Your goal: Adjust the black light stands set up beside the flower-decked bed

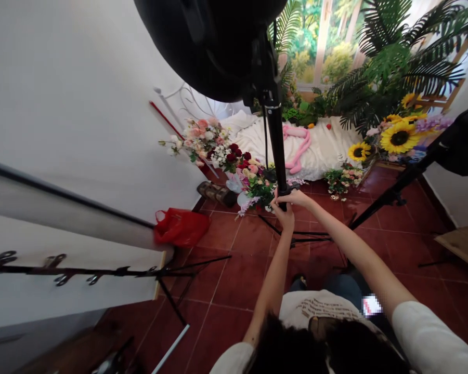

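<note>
In front of me stands a black light stand (275, 140), its pole nearly upright. A large black lamp head (203, 47) tops it and fills the upper middle of the view. My left hand (284, 214) is wrapped round the pole just below a collar. Slightly higher, my right hand (296, 198) grips the pole at that collar, near its knob. Both hands are closed, and they nearly touch each other. A dark cable hangs beside the pole. The stand's thin legs (310, 240) spread over the red tiles below.
Artificial flowers (253, 176) and a bed with cream fabric (331, 145) lie beyond the stand. Another black stand (390, 189) leans in from the right, beside sunflowers (400, 136). At left are a red bag (181, 227) and a pole with clamps (101, 271).
</note>
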